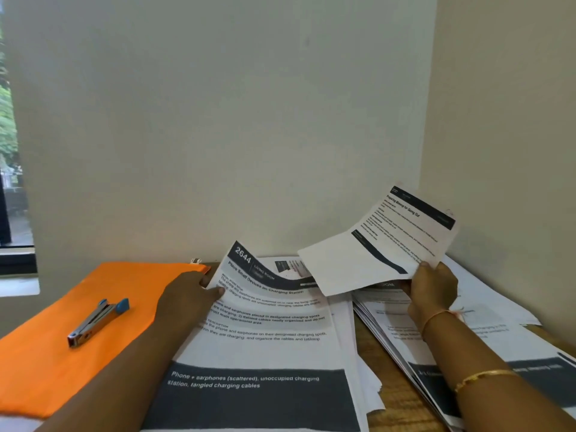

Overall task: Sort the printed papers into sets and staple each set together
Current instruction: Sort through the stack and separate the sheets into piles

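Papers [389, 313] are lying piled beneath both hands; the left hand [190, 291] is pinching the edge of the top sheet [265, 322], the right hand [433, 288] is gripping a raised sheet [374, 244].

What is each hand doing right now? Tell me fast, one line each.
Left hand: pinches the left edge of the 2644 sheet, curling it up.
Right hand: grips the raised sheet by its lower edge.

Soft daylight enters from the window [9, 151] at the left edge, leaving the wall [218, 120] evenly lit. Shadows are weak. Wide-angle distortion curves the edges; print on the lifted sheet [389, 238] is blurred.
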A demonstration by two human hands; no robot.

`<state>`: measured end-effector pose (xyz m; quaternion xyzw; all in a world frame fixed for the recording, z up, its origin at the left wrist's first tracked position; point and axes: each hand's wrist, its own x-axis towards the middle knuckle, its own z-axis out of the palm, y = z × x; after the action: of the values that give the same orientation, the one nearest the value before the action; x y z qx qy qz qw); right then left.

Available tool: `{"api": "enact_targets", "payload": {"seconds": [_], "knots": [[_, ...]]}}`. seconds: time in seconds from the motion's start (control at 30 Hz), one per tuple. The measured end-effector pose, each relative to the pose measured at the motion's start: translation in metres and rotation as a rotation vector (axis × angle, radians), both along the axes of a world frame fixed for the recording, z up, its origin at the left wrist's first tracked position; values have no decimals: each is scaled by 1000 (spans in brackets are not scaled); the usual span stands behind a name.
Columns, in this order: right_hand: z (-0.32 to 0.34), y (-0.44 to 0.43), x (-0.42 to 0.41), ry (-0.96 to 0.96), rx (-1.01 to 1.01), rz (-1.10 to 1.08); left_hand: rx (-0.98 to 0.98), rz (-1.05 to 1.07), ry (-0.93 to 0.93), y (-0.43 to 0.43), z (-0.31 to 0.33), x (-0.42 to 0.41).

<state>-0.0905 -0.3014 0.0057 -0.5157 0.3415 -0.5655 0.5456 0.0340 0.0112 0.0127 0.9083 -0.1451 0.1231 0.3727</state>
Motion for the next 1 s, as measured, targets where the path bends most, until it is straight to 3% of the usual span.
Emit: {"api": "enact_targets", "payload": {"seconds": [0.3,0.53,0.8,1.0], "knots": [[1,-2,-2,-12,5,-37,-273,24,-339,1,3,-4],[2,0,-2,4,11,33,-345,34,-388,1,5,-7],[9,15,1,-143,180,550,-353,-8,-382,0,6,-11],[13,39,4,47,119,888,-409,-60,-297,-4,7,-12]]}}
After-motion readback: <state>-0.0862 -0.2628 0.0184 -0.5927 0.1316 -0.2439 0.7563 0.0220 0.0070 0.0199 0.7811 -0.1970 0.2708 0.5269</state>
